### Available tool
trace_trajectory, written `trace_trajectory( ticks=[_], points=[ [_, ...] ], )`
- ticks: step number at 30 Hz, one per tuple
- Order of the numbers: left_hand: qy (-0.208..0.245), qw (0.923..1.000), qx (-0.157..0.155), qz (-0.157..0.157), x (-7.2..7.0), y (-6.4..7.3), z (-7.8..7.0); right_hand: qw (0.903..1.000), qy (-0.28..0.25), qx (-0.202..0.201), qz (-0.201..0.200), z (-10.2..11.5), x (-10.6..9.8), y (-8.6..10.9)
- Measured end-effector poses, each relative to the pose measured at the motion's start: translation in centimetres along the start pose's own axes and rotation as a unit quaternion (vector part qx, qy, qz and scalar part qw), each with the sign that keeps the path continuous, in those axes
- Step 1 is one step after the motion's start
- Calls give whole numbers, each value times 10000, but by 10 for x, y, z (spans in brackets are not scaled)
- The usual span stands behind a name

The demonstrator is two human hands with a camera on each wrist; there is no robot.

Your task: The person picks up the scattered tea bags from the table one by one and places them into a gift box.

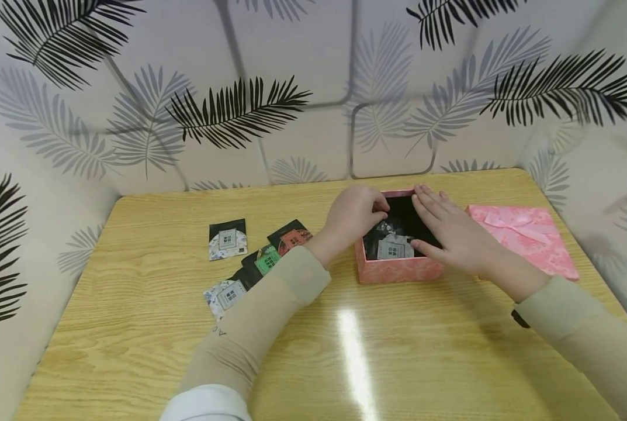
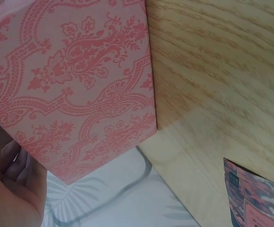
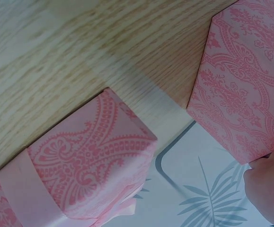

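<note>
on a wood-grain table [image 1: 134, 351], right of centre, the left hand [image 1: 351, 215] curls at a pink gift box [image 1: 397, 272], hold unclear; the right hand [image 1: 452, 238] lies straight-fingered; lopsided pressure could tip the box.

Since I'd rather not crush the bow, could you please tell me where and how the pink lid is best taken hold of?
The pink lid is probably best held at its right edge, coming from the right: in the head view that side lies uncovered, while the right forearm crosses the near left corner. It lies flat, bow on top.
</note>
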State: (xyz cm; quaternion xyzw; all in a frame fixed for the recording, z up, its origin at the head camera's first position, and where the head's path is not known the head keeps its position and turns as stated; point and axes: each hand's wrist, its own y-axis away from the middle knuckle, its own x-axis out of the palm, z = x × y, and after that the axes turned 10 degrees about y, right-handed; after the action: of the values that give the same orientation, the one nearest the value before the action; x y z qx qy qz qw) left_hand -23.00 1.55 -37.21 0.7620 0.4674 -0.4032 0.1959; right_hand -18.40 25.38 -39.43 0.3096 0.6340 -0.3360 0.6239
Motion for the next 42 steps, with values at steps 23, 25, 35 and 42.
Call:
trace_trajectory(
  ticks=[23, 25, 35, 42],
  points=[
    [1199, 9925, -163, -164, -20, 13, 13, 9999, 7, 157, 53, 3, 1, 2],
    [1230, 9920, -156, -238, -24, 15, 16, 9998, -16, 167, 64, 3, 0, 2],
    [1139, 9909, -207, -691, -40, 23, 32, 10000, 11, 46, 76, 2, -2, 1],
    [1208, 9880, -348, -896, -52, 34, 48, 10000, 19, 38, 83, 2, -1, 1]
  ],
)
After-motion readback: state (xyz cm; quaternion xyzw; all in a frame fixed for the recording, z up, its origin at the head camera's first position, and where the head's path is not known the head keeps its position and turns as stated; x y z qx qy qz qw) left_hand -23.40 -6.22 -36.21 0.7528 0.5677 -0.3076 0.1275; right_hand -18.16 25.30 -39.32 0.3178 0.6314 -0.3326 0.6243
